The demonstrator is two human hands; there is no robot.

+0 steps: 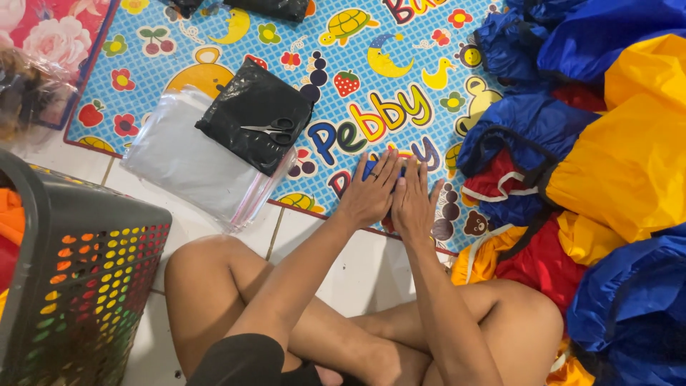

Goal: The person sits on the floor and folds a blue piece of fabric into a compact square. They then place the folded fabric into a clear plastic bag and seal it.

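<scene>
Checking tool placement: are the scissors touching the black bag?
Touching. The head view shows the scissors lying flat on top of the black bag, no gap.

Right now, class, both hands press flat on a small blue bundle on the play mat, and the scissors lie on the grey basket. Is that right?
Not quite. The head view shows the scissors on the black bag, not the basket. Both the left hand and right hand do press the blue bundle on the play mat.
</scene>
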